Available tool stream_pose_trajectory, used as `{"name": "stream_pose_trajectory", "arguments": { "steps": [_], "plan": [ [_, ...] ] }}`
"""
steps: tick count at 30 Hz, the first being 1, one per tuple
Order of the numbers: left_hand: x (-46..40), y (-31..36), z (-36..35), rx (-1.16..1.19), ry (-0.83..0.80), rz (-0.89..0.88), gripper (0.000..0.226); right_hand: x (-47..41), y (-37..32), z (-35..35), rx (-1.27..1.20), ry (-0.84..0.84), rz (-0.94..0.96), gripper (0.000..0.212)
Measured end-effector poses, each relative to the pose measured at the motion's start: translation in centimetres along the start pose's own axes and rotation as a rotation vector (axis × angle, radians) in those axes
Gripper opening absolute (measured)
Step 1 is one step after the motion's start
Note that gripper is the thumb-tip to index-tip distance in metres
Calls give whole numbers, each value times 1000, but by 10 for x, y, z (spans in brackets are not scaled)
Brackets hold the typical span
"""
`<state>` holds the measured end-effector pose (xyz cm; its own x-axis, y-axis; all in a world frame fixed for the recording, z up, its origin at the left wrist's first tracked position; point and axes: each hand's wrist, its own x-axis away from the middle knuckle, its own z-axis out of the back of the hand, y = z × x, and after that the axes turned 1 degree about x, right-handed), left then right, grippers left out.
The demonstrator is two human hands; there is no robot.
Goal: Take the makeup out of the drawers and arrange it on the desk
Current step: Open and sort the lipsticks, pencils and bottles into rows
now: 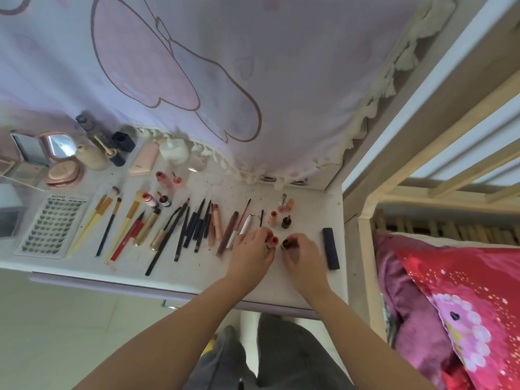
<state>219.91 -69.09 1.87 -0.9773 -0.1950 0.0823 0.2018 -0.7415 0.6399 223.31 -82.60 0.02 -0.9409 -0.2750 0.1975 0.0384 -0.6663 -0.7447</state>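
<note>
Head view: left hand pinches an orange-capped bottle; right hand grips a dark-capped bottle, both just left of the dark bar on the desk. Risk: crowding could topple upright small bottles behind.

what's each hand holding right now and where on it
The left hand grips a small orange bottle around its body, cap end showing. The right hand grips a small dark red bottle the same way.

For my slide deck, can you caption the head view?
Both hands, left hand and right hand, set small bottles beside rows of brushes and pencils on the desk.
</note>
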Motion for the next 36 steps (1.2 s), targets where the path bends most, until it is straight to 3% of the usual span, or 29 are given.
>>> {"name": "stream_pose_trajectory", "arguments": {
  "steps": [5,8,14,19,22,25,31,33,36],
  "plan": [
    [-7,-12,-8,-113,-10,-56,19,-9,-1,-6,118,45,72,11],
    [-10,-14,-10,-246,66,-105,10,-12,0,-6,143,39,58,13],
    [-12,-16,-4,-269,61,-158,28,-12,-5,14,118,-87,-25,35],
    [1,-5,12,-253,247,-297,23,-27,-3,73,256,88,-31,24],
    [5,25,8,-142,228,-391,16,-42,0,87,528,-86,-211,33],
    [-2,60,-10,-102,93,-453,17,-43,-2,80,701,-230,-211,29],
    [-16,82,-16,-133,-119,-225,33,-47,-5,92,340,-193,-257,28],
    [-17,86,-12,-98,-152,-138,38,-45,-15,108,125,-141,-220,24],
    [-16,95,-8,-16,-231,-44,34,-35,-31,122,43,-100,-150,21]
  ]
}}
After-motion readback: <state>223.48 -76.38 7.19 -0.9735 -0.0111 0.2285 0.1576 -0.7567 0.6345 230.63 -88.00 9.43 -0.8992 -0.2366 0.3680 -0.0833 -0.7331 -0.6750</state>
